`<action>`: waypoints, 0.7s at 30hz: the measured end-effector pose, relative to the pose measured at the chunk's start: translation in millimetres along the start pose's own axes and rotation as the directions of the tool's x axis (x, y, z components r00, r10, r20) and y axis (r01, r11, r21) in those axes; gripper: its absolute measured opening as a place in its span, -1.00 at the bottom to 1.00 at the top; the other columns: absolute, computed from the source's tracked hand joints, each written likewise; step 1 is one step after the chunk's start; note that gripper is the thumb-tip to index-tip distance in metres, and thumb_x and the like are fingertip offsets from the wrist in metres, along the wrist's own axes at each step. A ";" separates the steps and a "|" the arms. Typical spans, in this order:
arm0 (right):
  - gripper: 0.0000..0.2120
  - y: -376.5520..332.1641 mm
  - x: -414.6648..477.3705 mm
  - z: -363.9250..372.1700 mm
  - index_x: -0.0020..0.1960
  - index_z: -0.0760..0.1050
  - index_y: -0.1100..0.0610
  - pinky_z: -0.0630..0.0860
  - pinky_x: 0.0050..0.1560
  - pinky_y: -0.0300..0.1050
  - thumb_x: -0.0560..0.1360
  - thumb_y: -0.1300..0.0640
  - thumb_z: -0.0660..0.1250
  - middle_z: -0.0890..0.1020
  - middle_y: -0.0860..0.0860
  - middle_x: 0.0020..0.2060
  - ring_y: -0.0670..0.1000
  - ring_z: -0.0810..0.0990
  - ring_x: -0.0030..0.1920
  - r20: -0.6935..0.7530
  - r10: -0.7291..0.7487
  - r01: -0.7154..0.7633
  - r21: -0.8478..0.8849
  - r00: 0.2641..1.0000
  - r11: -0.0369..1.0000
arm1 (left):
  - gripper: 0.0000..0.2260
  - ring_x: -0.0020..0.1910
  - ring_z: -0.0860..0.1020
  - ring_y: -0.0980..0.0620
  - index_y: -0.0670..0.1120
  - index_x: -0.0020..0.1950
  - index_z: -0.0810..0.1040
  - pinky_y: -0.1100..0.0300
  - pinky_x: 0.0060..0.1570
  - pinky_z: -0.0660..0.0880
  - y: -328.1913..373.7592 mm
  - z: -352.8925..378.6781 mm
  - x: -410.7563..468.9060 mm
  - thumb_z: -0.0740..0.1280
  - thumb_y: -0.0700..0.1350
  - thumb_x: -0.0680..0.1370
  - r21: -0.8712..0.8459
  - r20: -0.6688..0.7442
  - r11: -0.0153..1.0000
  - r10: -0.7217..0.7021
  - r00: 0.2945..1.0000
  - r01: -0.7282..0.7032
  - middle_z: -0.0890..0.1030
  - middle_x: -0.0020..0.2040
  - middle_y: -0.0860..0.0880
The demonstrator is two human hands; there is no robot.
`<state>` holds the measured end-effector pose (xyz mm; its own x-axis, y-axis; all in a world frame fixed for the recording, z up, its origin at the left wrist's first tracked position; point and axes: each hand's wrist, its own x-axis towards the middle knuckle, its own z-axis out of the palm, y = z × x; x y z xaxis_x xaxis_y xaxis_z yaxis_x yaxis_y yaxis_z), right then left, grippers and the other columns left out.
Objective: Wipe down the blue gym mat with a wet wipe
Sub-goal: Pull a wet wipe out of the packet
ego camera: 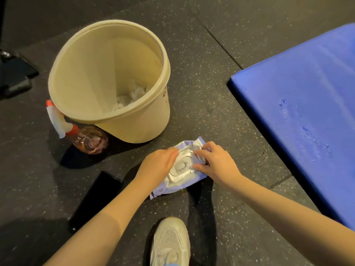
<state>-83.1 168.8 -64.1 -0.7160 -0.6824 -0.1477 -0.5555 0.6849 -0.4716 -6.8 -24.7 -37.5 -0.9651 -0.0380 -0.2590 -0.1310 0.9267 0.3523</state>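
Note:
A pale purple pack of wet wipes (177, 186) with a white plastic lid lies on the dark rubber floor in front of me. My left hand (156, 166) rests flat on the pack's left side, holding it down. My right hand (215, 163) pinches at the right edge of the lid with curled fingers and thumb; whether a wipe is between them I cannot tell. The blue gym mat (307, 104) lies to the right, apart from both hands, with small wet spots on its surface.
A cream plastic bucket (159, 104) with crumpled white wipes in it stands behind the pack. A spray bottle (84, 137) lies at its left foot. A black phone (94, 198) lies left of my left arm. My white shoe (170, 240) is below.

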 end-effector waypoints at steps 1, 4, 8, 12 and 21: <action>-0.58 -0.1 0.0 1.6 0.19 0.56 0.07 0.29 -0.18 -0.11 0.40 -0.07 0.46 0.50 0.09 0.06 0.15 0.50 -0.06 -0.015 -0.022 0.022 -0.030 1.000 0.999 | -0.59 0.01 0.55 -0.21 -0.11 0.39 0.44 -0.02 -0.13 0.46 -1.3 -1.7 2.4 0.09 0.02 0.62 -0.016 -0.045 1.000 -0.020 0.999 0.019 0.61 0.06 -0.18; -0.57 0.4 -0.4 5.2 0.12 0.59 0.07 0.34 -0.16 -0.06 0.30 -0.03 0.54 0.54 0.11 0.00 0.18 0.54 -0.08 -0.046 -0.052 0.047 -0.097 0.998 0.994 | -0.50 0.04 0.51 -0.15 -0.10 0.40 0.37 0.01 -0.16 0.50 -13.6 0.9 10.2 0.26 -0.36 0.47 0.297 -0.292 0.947 0.211 0.933 -0.122 0.56 0.13 -0.14; -0.53 1.0 1.1 5.5 0.05 0.63 0.06 0.48 -0.03 0.08 0.19 -0.04 0.60 0.59 0.13 0.04 0.22 0.57 0.02 -0.069 -0.074 0.064 -0.140 0.995 0.988 | -0.69 0.06 0.42 -0.09 -0.09 0.22 0.49 0.07 -0.03 0.33 -16.0 4.0 12.4 0.20 -0.28 0.51 0.636 -0.187 0.719 0.495 0.848 -0.280 0.52 0.14 -0.05; -0.53 3.8 1.4 5.5 0.03 0.64 0.06 0.48 -0.02 0.11 0.18 -0.06 0.60 0.60 0.13 0.07 0.22 0.58 0.04 -0.063 -0.103 0.092 -0.149 0.993 0.984 | -0.52 -0.04 0.59 -0.15 -0.11 0.17 0.61 0.02 -0.11 0.53 -14.5 13.3 6.7 0.55 -0.27 0.27 0.447 -0.016 0.831 0.377 0.926 -0.330 0.61 0.02 -0.13; -0.54 9.4 3.0 7.4 0.03 0.65 0.07 0.49 -0.02 0.09 0.19 -0.05 0.60 0.60 0.15 0.09 0.24 0.58 0.05 -0.090 -0.142 0.130 -0.128 0.986 0.983 | -0.70 0.33 0.27 -0.12 0.06 0.32 0.45 0.03 0.26 0.32 2.1 6.5 2.5 0.27 -0.01 0.58 0.118 0.119 0.967 0.210 0.970 -0.224 0.29 0.39 -0.11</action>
<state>-87.3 171.3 -75.4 -0.6648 -0.7470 0.0001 -0.6934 0.6171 -0.3720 -7.9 -20.4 -43.3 -0.9371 0.2022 -0.2847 0.1159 0.9491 0.2927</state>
